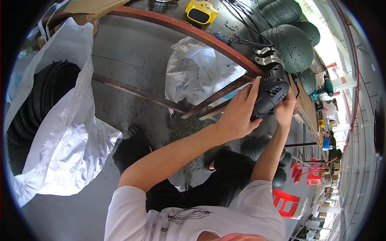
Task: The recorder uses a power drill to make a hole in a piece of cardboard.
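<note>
At the table's corner, both of my hands are on a black plastic piece (271, 94) with slots and pale lettering; its exact kind is unclear. My left hand (237, 110) grips its left side, fingers stretched up along it and thumb at its lower end. From the right, my right hand (284, 107) holds the opposite edge with curled fingers, partly hidden behind it. Just beyond the piece, shiny metal clamps (267, 57) go round a dark cylindrical body at the table edge. Where that body and the black piece meet, I cannot tell whether they are joined.
Dark green perforated domes (290, 48) are piled on the table beside a black cable (257, 40) and a yellow box-shaped thing (201, 12). A white sack (76, 148) of black ribbed parts stands left. Below the red-edged table (177, 25) lies a clear plastic bag (201, 72).
</note>
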A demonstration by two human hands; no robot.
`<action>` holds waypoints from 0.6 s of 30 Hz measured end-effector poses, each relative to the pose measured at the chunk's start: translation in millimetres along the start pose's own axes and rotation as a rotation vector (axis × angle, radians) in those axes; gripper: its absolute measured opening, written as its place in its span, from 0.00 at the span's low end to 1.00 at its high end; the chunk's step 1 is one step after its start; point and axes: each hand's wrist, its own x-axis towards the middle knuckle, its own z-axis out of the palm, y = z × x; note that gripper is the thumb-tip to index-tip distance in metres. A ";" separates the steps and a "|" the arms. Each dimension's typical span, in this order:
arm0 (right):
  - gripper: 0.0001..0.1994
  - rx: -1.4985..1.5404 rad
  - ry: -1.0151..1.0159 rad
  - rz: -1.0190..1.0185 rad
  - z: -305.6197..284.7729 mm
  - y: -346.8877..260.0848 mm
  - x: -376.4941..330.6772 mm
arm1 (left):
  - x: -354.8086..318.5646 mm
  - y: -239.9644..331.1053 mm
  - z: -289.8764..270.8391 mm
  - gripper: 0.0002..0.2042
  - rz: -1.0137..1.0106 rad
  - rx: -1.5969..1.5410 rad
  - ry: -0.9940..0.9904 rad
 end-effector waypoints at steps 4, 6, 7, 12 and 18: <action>0.14 0.107 0.045 0.022 0.8 1.7 -8.0 | 0.9 2.6 -0.3 0.55 0.020 0.028 -0.016; 0.13 0.187 0.073 0.036 6.7 -2.1 -20.0 | 0.0 2.6 -2.1 0.56 0.049 0.080 -0.011; 0.13 0.248 0.099 0.052 9.5 -2.6 -27.1 | -0.5 1.1 -5.5 0.56 0.045 0.099 -0.019; 0.07 0.299 0.111 0.156 -9.2 33.5 -74.4 | 10.0 6.0 -32.6 0.56 0.038 0.211 -0.191; 0.08 0.364 0.168 0.196 -27.2 53.5 -92.3 | 62.7 28.9 -120.4 0.27 0.295 0.567 -0.019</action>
